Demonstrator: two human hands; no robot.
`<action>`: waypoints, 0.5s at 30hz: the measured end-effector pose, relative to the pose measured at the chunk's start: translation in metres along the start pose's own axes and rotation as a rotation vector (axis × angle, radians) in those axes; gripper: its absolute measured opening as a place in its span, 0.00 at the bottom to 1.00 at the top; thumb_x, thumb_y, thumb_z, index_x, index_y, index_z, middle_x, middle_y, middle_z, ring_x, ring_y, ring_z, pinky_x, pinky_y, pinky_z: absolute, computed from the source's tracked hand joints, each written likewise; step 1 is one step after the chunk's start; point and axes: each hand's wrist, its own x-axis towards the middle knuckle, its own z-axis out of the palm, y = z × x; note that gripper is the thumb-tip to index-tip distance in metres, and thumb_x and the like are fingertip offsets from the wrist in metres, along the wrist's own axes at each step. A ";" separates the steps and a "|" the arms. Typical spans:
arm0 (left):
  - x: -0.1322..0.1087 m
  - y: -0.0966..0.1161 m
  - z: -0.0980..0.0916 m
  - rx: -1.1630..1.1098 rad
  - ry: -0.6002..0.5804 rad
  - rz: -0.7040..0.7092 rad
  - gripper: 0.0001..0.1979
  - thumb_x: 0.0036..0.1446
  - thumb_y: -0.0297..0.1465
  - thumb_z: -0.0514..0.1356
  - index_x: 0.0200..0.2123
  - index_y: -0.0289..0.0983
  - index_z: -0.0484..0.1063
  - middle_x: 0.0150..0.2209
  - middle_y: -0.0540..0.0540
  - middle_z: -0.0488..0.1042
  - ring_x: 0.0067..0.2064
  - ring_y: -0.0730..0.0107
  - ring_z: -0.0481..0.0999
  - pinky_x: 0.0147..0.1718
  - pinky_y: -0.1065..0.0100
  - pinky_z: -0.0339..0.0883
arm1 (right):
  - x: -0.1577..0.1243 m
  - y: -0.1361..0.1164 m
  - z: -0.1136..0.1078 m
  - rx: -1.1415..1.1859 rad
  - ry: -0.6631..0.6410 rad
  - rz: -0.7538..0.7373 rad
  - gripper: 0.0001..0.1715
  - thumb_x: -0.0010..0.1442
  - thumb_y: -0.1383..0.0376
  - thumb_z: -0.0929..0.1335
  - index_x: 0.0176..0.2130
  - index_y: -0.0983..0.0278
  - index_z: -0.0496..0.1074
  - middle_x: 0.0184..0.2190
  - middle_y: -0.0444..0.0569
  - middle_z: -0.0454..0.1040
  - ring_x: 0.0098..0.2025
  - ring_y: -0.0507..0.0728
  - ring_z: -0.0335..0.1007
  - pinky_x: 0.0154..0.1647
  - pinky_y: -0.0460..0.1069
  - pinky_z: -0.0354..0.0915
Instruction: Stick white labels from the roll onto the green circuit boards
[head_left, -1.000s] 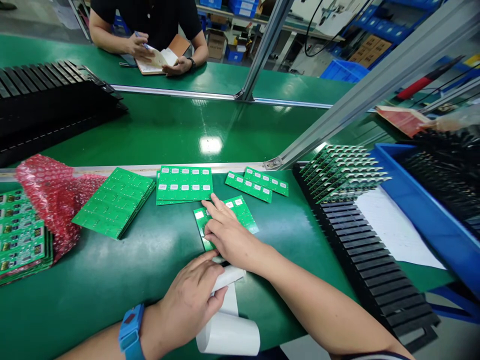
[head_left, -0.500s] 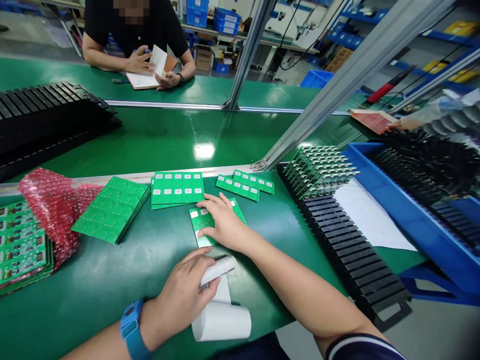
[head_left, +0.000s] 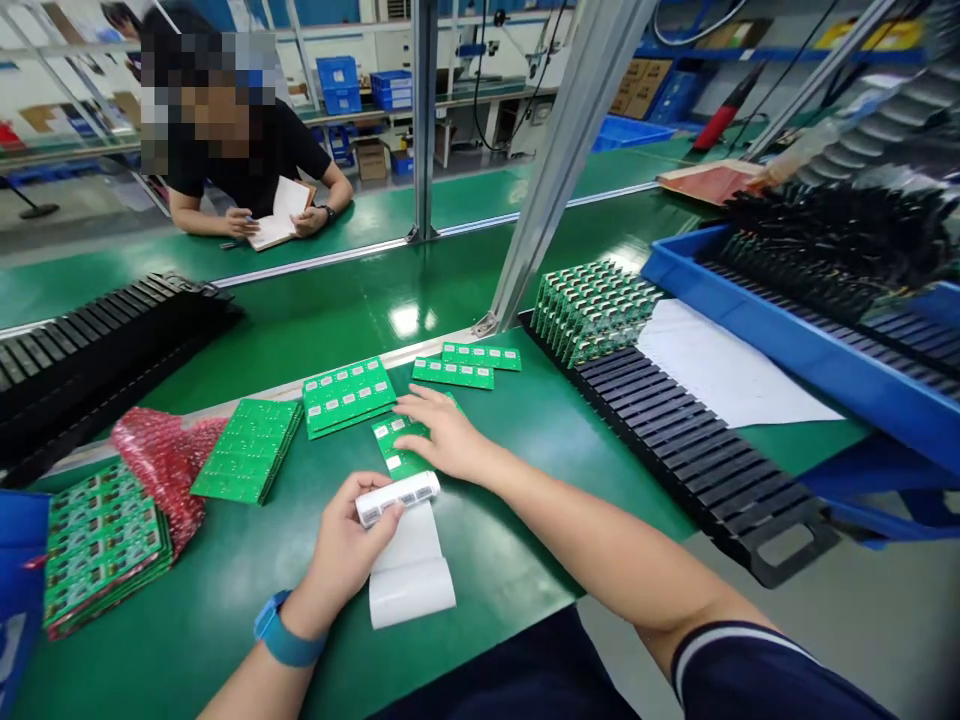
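My left hand [head_left: 351, 545] is closed around a roll of labels [head_left: 401, 496], whose printed side faces me. A strip of white backing paper [head_left: 411, 590] trails from it and curls on the table. Just beyond, my right hand [head_left: 444, 437] rests over a green circuit board panel [head_left: 391, 435] with white labels. Its fingers are spread on the panel and cover much of it. Behind it are a stack of labelled green panels [head_left: 349, 395] and two narrow labelled board strips [head_left: 454, 374].
To the left lie plain green panels [head_left: 247, 450], pink bubble wrap [head_left: 161, 460] and a populated board stack [head_left: 105, 545]. On the right, a black slotted rack [head_left: 675, 440] holds upright boards [head_left: 592, 310], beside a blue bin [head_left: 795, 330]. A metal post [head_left: 555, 150] rises ahead. Across sits a person [head_left: 247, 170] with a notebook.
My view has shifted. My left hand has turned the label roll so its printed labels show. My right hand stays on the panel, fingers still spread. The person opposite has lowered the pen hand.
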 end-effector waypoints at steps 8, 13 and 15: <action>0.006 0.002 -0.005 -0.034 0.041 -0.031 0.15 0.51 0.39 0.70 0.38 0.37 0.74 0.30 0.49 0.78 0.27 0.70 0.74 0.25 0.72 0.67 | -0.042 -0.024 -0.016 0.329 -0.207 0.044 0.11 0.63 0.67 0.72 0.46 0.64 0.80 0.37 0.48 0.82 0.34 0.54 0.73 0.37 0.48 0.68; 0.006 0.002 -0.012 0.205 0.003 0.208 0.16 0.50 0.34 0.73 0.42 0.40 0.80 0.40 0.44 0.84 0.39 0.60 0.83 0.39 0.64 0.75 | -0.043 -0.020 -0.003 0.417 -0.240 0.113 0.09 0.61 0.68 0.74 0.44 0.63 0.81 0.34 0.46 0.81 0.33 0.53 0.75 0.36 0.47 0.70; 0.005 0.001 -0.012 0.268 0.011 0.277 0.09 0.55 0.33 0.70 0.40 0.41 0.81 0.37 0.46 0.85 0.37 0.62 0.83 0.39 0.64 0.76 | -0.044 -0.020 -0.002 0.370 -0.174 0.038 0.08 0.63 0.68 0.73 0.44 0.63 0.81 0.40 0.49 0.83 0.38 0.55 0.78 0.40 0.49 0.73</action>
